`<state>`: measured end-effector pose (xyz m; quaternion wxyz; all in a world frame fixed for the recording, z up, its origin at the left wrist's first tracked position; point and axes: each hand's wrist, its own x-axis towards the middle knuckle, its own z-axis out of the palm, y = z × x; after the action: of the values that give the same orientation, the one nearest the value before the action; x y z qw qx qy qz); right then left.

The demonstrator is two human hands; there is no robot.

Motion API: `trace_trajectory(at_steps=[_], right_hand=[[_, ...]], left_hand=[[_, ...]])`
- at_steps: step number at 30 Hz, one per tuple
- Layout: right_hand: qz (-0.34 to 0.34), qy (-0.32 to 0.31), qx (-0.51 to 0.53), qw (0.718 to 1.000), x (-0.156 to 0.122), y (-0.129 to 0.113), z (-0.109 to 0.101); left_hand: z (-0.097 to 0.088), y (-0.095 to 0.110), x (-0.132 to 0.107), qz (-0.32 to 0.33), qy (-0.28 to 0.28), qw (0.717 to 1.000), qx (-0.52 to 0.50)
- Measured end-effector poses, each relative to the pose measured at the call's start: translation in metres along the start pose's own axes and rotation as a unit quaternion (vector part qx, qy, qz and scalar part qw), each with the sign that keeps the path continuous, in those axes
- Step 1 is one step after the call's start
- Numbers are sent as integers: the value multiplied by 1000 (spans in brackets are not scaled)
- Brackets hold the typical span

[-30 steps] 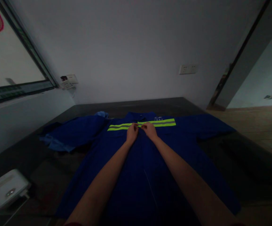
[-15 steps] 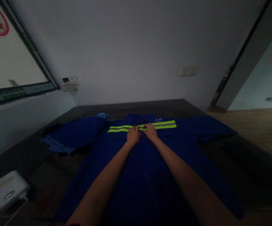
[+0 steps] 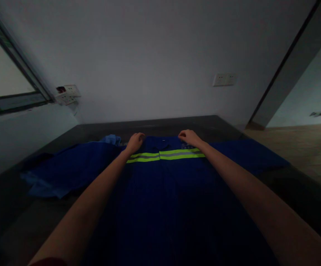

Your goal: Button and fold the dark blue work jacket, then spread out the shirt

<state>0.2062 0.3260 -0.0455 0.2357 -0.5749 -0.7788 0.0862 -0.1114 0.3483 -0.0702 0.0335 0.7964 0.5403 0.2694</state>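
A dark blue work jacket (image 3: pixel 166 192) with a yellow-and-grey reflective stripe (image 3: pixel 166 156) across the chest lies spread front-up on a dark table (image 3: pixel 16 192). My left hand (image 3: pixel 135 142) rests at the jacket's left shoulder, fingers curled onto the cloth. At the right shoulder, next to the collar (image 3: pixel 162 140), my right hand (image 3: pixel 189 137) has its fingers bent down on the fabric. The room is dim, so I cannot make out whether either hand pinches cloth.
The jacket's left sleeve (image 3: pixel 66 170) stretches out with a lighter blue lining showing. Wall sockets (image 3: pixel 223 79) sit on the back wall, and more sockets (image 3: pixel 66 94) hang at the left corner below a window. A doorway and wooden floor (image 3: pixel 310 147) lie to the right.
Both hands left the middle of the reflective stripe and moved apart and farther away to the jacket's shoulders. The view shifted forward; the white box at the left front is out of sight.
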Motion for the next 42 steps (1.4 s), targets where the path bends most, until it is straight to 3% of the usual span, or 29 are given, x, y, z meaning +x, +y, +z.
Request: trace_trajectory(at_steps=[3,7,10,12,18,26,30,35,37,40,42], right_hand=[[-16,-16,-18,1000,24,14,4],[-48,-53,-30,997,50,21,25],[-63,-84,-38,994,65,24,43],[-64,-97,-45,992,71,27,51],[-53,-82,-88,991,78,39,49],[-86,0,-136,987,99,29,36],[-43,60,-144,987,93,26,55],[17,49,-109,993,81,26,79],[21,52,-91,994,79,30,72],[29,65,-75,995,70,45,46],[53,62,-75,994,55,62,27]], left_hand=[[3,-7,26,66,-35,997,9],[16,-5,56,171,-152,973,43],[25,-6,71,188,-216,954,87],[28,-9,76,179,-222,953,107],[31,-11,79,126,-182,966,135],[35,-3,87,77,-86,982,148],[47,-4,82,52,-57,986,145],[61,1,66,53,-42,990,121],[59,0,57,57,-8,993,102],[45,-13,37,29,50,996,66],[34,-31,18,-4,41,997,71]])
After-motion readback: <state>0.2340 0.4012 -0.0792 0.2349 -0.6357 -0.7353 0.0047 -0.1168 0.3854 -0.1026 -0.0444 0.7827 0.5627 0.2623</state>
